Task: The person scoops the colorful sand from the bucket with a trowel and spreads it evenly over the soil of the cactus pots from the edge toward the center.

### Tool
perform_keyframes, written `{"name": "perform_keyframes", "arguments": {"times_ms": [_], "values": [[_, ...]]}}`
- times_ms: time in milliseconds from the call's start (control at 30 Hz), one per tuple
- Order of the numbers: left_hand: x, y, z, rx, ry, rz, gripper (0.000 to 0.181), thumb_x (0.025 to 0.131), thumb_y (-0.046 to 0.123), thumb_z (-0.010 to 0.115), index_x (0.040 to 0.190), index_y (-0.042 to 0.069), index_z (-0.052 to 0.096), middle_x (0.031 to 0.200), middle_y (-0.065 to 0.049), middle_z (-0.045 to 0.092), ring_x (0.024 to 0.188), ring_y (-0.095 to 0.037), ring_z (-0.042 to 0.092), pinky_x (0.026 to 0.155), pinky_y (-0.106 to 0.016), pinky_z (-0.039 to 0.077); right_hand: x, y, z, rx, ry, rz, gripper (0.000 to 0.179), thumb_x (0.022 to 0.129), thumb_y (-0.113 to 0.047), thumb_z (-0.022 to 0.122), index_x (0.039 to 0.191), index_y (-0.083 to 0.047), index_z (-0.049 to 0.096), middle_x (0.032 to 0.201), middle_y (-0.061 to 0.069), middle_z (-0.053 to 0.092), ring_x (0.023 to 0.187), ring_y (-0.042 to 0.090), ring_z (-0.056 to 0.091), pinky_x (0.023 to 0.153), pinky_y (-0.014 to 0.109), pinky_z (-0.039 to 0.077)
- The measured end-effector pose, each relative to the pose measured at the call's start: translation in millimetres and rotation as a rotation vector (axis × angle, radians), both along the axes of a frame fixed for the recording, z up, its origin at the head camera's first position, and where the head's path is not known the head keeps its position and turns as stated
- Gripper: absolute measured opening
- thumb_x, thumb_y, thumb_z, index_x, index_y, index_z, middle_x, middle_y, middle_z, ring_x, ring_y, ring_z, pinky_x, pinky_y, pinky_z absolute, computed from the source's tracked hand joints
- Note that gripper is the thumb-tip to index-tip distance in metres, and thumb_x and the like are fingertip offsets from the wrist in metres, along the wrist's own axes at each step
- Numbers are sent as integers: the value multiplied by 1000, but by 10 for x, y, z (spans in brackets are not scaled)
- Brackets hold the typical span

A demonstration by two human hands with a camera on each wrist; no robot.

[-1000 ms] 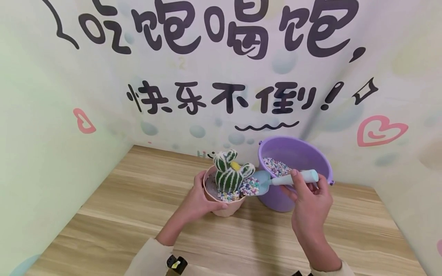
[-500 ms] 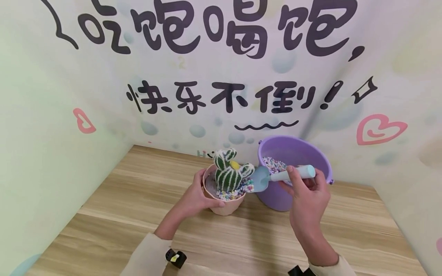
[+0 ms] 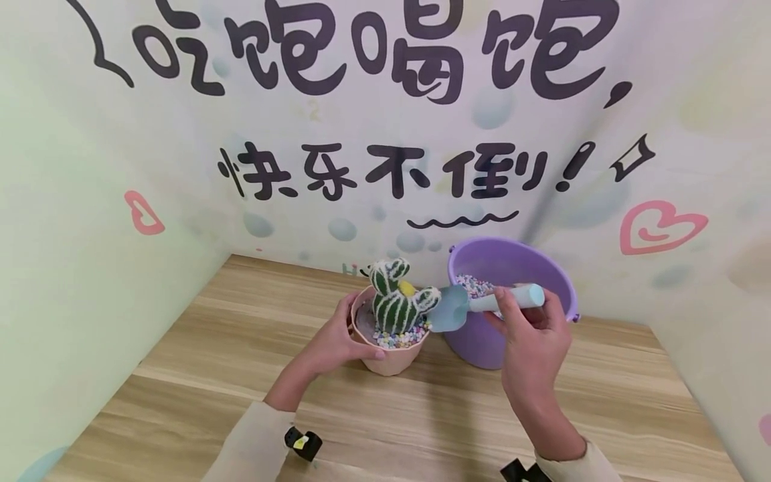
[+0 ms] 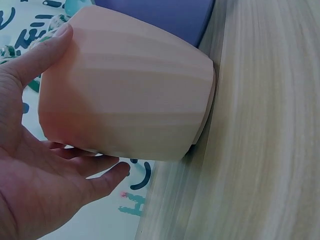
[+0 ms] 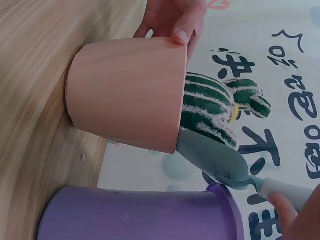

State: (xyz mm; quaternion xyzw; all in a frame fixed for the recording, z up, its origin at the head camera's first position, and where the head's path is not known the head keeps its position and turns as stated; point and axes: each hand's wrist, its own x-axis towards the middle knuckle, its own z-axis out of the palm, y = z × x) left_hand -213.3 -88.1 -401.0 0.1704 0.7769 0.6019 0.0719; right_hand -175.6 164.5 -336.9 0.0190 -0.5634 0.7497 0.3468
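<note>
Beads [image 3: 400, 339] look nearly poured: right fingers [image 3: 507, 306] grip the scoop [image 3: 449, 309], left fingers [image 3: 366, 351] hold the pot [image 3: 391, 363]; more may need the bucket [image 3: 476, 345] behind right fingers.

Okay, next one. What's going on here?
A person's left hand holds a pink pot with a toy cactus in it. The right hand grips a light blue scoop, its tip at the pot's rim. Colored beads lie by the cactus; the scoop looks nearly bare. More beads sit in the purple bucket.
</note>
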Motion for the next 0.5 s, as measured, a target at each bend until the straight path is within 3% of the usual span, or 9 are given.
{"name": "perform_keyframes", "arguments": {"times_ms": [367,500], "values": [[-23,-31,17,-15,-47,-23,109,65,13,83,143,4,8,143,-20,21,127,-30,28,99,-41,30,9,-10,33,57,45,83,28,76,1,70,98,11,55,92,23,62,79,29,62,70,39,50],[-35,-35,10,-12,-56,-30,109,65,13,83,144,5,7,143,-20,21,127,-30,28,99,-41,30,4,-20,27,54,76,124,29,77,3,68,99,13,53,94,29,59,83,35,61,72,41,50]]}}
